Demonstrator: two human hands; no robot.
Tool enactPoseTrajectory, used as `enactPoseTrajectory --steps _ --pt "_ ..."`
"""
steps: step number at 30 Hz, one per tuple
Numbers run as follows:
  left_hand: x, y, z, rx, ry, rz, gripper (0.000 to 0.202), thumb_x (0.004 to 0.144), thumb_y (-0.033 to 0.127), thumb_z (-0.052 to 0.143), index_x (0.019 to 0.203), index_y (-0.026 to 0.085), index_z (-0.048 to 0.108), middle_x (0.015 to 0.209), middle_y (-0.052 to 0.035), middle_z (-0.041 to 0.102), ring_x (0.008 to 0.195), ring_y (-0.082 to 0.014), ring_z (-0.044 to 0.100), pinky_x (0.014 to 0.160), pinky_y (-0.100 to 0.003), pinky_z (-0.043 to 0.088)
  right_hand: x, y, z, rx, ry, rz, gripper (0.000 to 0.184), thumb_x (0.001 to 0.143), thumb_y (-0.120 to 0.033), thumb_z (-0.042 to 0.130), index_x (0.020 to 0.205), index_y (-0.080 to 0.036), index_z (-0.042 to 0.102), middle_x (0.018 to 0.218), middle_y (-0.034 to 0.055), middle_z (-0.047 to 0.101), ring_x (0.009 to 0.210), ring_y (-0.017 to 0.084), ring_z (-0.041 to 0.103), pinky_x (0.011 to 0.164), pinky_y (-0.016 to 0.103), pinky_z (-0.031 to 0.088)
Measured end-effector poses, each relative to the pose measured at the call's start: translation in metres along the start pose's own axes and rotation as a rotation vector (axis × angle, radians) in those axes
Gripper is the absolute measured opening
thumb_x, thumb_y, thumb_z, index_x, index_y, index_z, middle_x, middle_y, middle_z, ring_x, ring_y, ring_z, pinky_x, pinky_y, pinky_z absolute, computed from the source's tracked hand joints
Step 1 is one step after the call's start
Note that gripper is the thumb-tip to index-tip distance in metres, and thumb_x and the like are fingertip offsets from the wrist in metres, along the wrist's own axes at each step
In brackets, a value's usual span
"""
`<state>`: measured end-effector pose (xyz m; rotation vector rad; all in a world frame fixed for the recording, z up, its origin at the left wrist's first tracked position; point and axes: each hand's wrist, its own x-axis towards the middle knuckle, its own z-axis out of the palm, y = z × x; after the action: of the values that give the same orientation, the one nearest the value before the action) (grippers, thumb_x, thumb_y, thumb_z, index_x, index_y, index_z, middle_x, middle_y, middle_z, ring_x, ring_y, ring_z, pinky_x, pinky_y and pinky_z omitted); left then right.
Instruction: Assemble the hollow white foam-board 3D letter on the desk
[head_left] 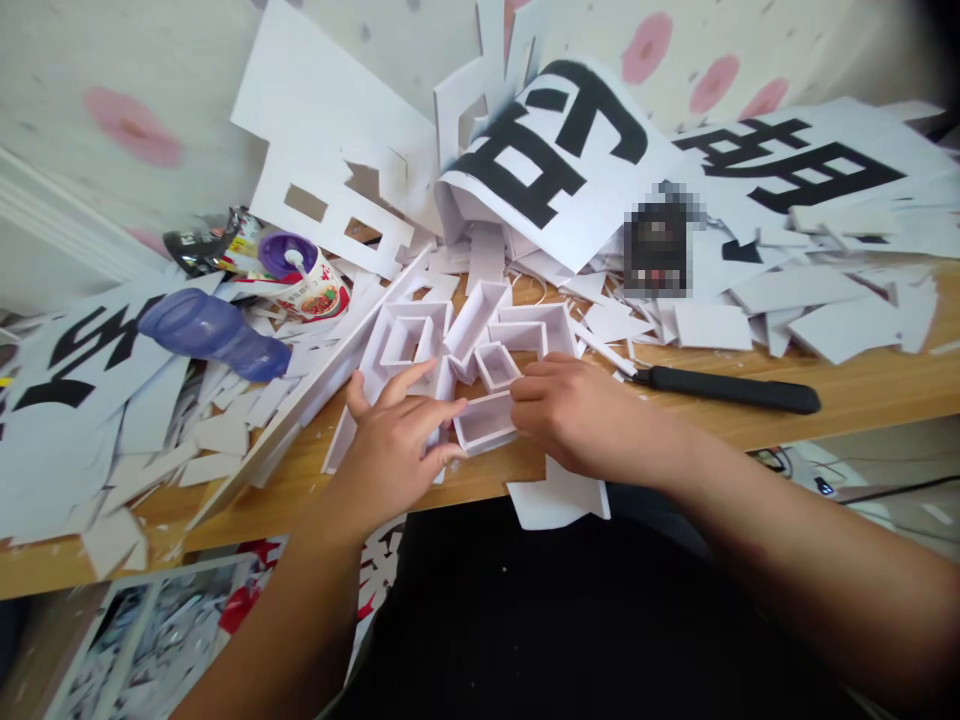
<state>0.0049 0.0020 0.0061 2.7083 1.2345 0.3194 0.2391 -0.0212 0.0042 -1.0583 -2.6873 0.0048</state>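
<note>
At centre, the left hand (397,440) spreads its fingers against a white, rectangular, open-topped board box (486,424); the right hand's (574,415) fingers curl opposite, hold unclear. Behind, angular white board forms (472,322) crowd the brown wooden desk (862,382).

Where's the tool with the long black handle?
In the head view, the black-handled tool lies right of centre on the wooden table, beyond the right forearm and near the white offcuts.

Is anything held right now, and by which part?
The left hand touches the left end of the front white open box; the right hand is at its right end. Whether either truly grips it cannot be told.
</note>
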Motion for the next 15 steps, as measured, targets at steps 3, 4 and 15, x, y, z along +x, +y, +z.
enactPoseTrajectory --steps 3,4,15 --pt "-0.0001 -0.0001 -0.0001 0.001 -0.007 -0.004 0.022 0.084 0.021 0.068 0.106 0.022 0.069 0.105 -0.0117 0.076 0.135 -0.0344 0.049 0.11 -0.074 0.006 -0.0001 0.0002 0.0002 0.01 0.007 0.001 0.023 0.091 -0.011 0.052 0.073 -0.016 0.065 0.073 0.0037 0.059 0.071 0.019 0.046 0.07 0.034 0.03" --pt "-0.0001 -0.0002 -0.0002 0.001 -0.011 -0.004 0.022 0.084 0.021 0.068 0.106 0.022 0.069 0.106 -0.0116 0.076 0.135 -0.0345 0.048 0.11 -0.074 0.006 0.0 0.0003 0.0003 0.01 0.004 0.003 0.023 0.092 -0.012 0.052 0.073 -0.016 0.065 0.073 0.0037 0.059 0.071 0.019 0.046 0.07 0.034 0.03" --pt "-0.0021 -0.0027 0.0006 -0.032 -0.003 0.001 0.024 0.083 0.017 0.068 0.106 0.023 0.068 0.096 -0.0086 0.077 0.135 -0.0342 0.048 0.111 -0.073 0.004 0.0014 0.0 0.0006 0.006 0.003 0.008 0.019 0.088 -0.01 0.055 0.073 -0.017 0.064 0.072 0.0027 0.059 0.071 0.019 0.047 0.069 0.034 0.031"
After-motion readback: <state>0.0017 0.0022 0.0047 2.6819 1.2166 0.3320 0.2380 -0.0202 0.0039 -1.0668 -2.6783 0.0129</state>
